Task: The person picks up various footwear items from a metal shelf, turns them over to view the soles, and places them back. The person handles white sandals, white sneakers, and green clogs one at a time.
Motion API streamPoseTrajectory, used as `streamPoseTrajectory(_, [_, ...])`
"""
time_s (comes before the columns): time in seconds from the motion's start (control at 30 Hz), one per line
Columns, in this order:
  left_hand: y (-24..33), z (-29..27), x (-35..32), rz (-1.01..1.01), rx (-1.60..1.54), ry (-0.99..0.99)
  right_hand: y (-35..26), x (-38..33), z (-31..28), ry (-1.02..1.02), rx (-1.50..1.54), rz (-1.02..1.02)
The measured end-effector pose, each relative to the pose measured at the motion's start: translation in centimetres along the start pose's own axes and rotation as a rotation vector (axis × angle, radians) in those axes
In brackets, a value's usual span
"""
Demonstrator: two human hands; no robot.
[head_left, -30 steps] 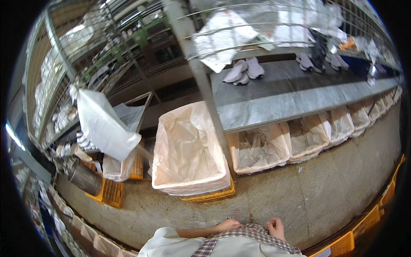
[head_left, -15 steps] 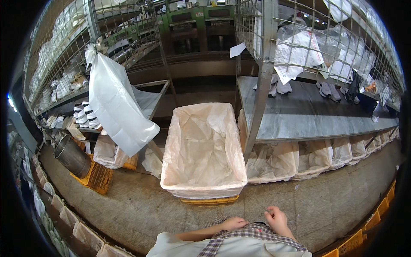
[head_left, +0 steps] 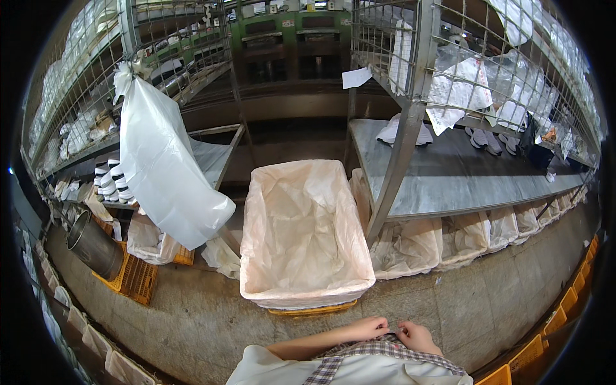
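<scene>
My left hand (head_left: 369,328) and my right hand (head_left: 415,335) meet close to my body at the bottom of the view. Their curled fingertips pinch the edge of a checked cloth (head_left: 378,351) at my waist. Just beyond them on the floor stands a large rectangular bin lined with a pale plastic bag (head_left: 301,256), on a yellow crate (head_left: 312,311). The bin looks empty inside.
A big white plastic bag (head_left: 163,173) hangs from the wire rack on the left. A grey metal shelf (head_left: 449,179) on the right carries shoe soles (head_left: 481,138), with bag-lined bins (head_left: 468,237) under it. A metal cylinder (head_left: 93,245) and orange crates (head_left: 138,279) sit lower left.
The view has swung so the lined bin sits centred in front of me. My hands have drawn together at the checked cloth.
</scene>
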State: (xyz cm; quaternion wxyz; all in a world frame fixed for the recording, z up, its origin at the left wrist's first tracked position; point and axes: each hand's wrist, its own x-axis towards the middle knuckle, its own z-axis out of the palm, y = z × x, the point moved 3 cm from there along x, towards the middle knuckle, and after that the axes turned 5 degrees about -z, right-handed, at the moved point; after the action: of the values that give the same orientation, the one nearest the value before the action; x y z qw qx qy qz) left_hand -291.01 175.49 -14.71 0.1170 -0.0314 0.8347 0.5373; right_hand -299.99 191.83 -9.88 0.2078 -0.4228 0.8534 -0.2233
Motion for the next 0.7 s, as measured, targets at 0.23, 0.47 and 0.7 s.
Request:
streamPoseTrajectory(0.23, [3.1,1.0,1.9,0.045,-0.300,0.139,1.8,-1.1,2.7,-0.082,0.095,0.134])
streamPoseTrajectory(0.47, [1.3,2.6,2.0,0.043,-0.394,0.249,2.6,-2.0,3.6,-0.033,0.188,0.215])
streamPoseTrajectory(0.7, [-0.2,3.4,2.5,0.081,-0.350,0.288,2.1,-2.4,3.3,0.016,0.241,0.172])
